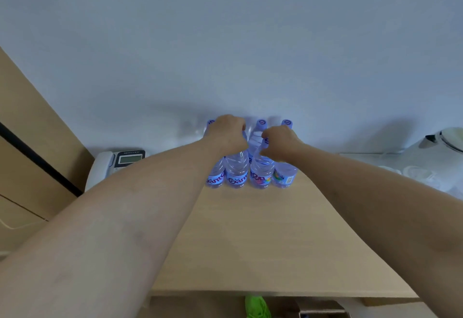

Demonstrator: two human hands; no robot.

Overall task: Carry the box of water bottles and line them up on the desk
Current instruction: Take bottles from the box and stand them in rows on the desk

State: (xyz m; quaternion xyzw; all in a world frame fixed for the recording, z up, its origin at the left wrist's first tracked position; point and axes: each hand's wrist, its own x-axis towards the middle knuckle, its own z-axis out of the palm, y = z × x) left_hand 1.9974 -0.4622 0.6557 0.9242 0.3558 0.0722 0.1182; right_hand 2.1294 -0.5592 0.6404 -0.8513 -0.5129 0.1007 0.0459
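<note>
Clear plastic water bottles with blue caps are seen in the head view, standing upright in a tight cluster at 12 o'clock on the pale wooden desk, close to the wall. The left hand is curled over the top of a front-row bottle, and the right hand is pinched around the neck of the bottle beside it. A desk phone sits at 9 o'clock, and a white kettle at 3 o'clock. Because the bottles are packed touching one another and gripped high, a neighbour could be tipped if either is pulled sideways; the back row could be knocked against the wall. No box is clearly made out.
</note>
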